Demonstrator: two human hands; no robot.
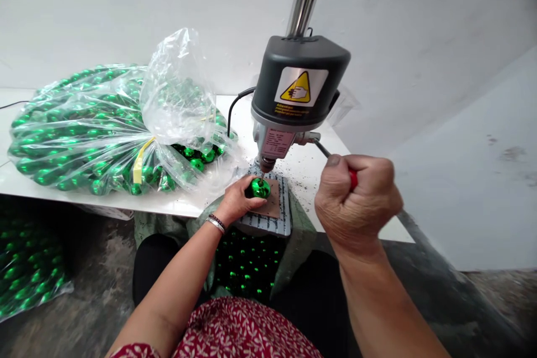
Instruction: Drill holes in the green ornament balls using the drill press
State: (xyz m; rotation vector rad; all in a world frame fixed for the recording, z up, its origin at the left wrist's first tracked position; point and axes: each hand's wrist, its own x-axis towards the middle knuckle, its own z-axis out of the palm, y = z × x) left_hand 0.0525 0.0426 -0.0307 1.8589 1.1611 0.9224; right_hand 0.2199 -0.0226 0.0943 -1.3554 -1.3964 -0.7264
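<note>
A shiny green ball [260, 188] sits under the bit of a dark grey drill press [300, 81], over a brown board [273, 201] on the press's base. My left hand [239, 199] grips the ball from its left side, thumb at the front. On the right, my right hand [358, 198] is wrapped round the red knob [353, 179] of the press's metal lever [324, 149]. Whether the bit's tip is inside the ball is too small to tell.
A clear plastic bag [84, 128] full of green balls lies on the white table [168, 205] at the left. Another bag [31, 268] is on the floor. More green balls [247, 263] lie below the table edge in green cloth. Dark shavings surround the base.
</note>
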